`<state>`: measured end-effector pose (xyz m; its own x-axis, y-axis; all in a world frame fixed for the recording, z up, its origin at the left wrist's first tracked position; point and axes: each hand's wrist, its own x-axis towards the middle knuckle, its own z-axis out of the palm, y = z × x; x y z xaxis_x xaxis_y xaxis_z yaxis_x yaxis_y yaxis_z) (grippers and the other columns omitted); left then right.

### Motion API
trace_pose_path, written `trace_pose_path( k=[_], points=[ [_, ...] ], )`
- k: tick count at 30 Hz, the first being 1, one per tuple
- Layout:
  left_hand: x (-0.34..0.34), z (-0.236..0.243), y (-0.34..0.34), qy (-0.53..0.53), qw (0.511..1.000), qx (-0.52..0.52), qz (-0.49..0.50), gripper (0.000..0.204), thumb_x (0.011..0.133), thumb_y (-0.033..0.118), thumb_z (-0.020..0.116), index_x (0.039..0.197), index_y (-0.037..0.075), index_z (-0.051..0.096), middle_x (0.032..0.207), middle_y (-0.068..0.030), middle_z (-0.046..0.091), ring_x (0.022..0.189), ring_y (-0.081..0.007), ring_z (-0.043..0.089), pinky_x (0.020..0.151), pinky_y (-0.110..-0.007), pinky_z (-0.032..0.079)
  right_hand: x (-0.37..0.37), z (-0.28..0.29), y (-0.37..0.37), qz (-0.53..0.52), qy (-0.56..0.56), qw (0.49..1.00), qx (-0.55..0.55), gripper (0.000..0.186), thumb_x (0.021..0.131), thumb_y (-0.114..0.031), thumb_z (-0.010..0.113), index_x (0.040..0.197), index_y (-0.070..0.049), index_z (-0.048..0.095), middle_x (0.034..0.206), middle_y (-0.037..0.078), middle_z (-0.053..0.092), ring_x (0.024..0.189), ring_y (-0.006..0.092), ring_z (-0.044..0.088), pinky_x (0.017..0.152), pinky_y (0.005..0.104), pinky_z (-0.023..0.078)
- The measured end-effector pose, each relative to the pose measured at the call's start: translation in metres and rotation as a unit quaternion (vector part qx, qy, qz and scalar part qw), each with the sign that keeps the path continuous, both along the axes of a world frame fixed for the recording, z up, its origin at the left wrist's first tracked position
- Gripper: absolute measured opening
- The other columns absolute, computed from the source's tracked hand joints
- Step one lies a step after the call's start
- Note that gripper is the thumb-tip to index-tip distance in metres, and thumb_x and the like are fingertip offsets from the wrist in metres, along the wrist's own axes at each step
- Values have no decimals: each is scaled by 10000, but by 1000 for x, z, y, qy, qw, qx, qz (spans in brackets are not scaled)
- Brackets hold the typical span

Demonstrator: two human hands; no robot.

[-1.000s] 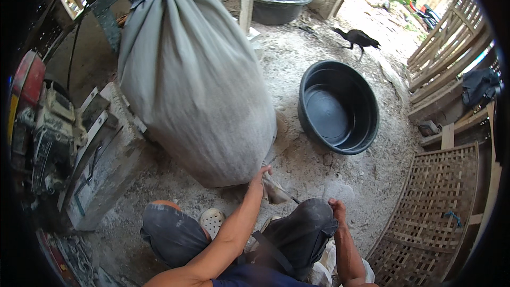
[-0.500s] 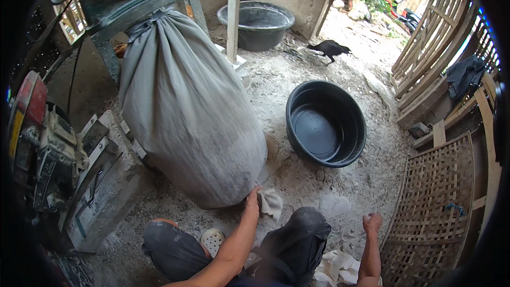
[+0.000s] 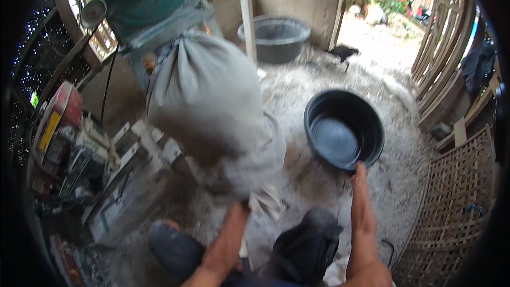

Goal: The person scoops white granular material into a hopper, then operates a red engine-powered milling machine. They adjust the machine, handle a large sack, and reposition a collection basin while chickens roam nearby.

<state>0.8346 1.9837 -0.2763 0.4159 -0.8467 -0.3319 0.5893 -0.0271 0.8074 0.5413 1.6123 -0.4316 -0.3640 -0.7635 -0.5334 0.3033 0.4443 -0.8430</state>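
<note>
A big grey cloth bag [image 3: 212,95] hangs from the green machine [image 3: 149,0], bulging above and slack and creased lower down. My left hand [image 3: 240,210] is closed at its lower end, partly hidden and blurred. A pale, twisted cloth end [image 3: 265,202] sticks out just right of that hand. My right hand [image 3: 359,171] grips the near rim of a round black tub [image 3: 337,133], thumb side showing and the other fingers mostly hidden. The tub stands on the dusty ground with a whitish film on its inner bottom.
At left sits a red and black engine [image 3: 69,133] beside a concrete block [image 3: 119,212]. Another dark tub [image 3: 279,42] stands by the back wall, behind a wooden post [image 3: 246,16]. A black bird [image 3: 342,53] is near the doorway. A woven bamboo panel [image 3: 457,196] leans at right.
My right hand has gone forward from beside my knee onto the tub's rim. The bag's lower part has slackened and bunched, with my left hand still at its end. The view has shifted.
</note>
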Motion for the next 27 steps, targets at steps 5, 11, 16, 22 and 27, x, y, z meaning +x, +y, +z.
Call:
trace_pose_path(
  k=[5, 11, 16, 22, 27],
  points=[
    [23, 26, 30, -70, 994, 13, 86, 608, 858, 517, 627, 1212, 27, 578, 1202, -169, 569, 1102, -274, 552, 906, -403, 458, 6, 34, 27, -36, -45, 998, -20, 387, 678, 4, 601, 1053, 75, 542, 1006, 161, 616, 859, 303, 640, 735, 476, 566],
    [77, 109, 51, -227, 954, -14, 195, 637, 849, 521, 636, 1233, 16, 578, 1226, -190, 573, 1133, -295, 553, 940, -415, 445, 31, 66, 79, 110, 2, 994, 12, 316, 694, -23, 609, 994, 48, 543, 877, 159, 586, 780, 291, 632, 604, 478, 567],
    [68, 134, 63, -318, 925, 12, 207, 662, 842, 524, 643, 1250, 7, 578, 1245, -208, 575, 1159, -313, 554, 968, -425, 435, 87, 50, 122, 263, -10, 964, 34, 278, 705, -45, 625, 942, 90, 574, 795, 147, 608, 646, 296, 637, 575, 489, 571],
    [40, 74, -55, -410, 894, 10, 179, 691, 833, 528, 652, 1270, -3, 578, 1268, -229, 579, 1191, -335, 555, 1002, -437, 422, 159, 11, 144, 402, -58, 913, 32, 139, 773, -114, 647, 777, 25, 654, 696, 96, 632, 625, 191, 637, 513, 351, 493],
    [22, -38, -168, -484, 859, 153, 70, 717, 826, 531, 659, 1287, -12, 578, 1287, -247, 581, 1217, -352, 556, 1030, -447, 412, 159, 6, 139, 504, 24, 863, 34, 195, 819, -147, 631, 932, 10, 652, 813, 113, 661, 664, 214, 650, 533, 359, 526]
  ],
)
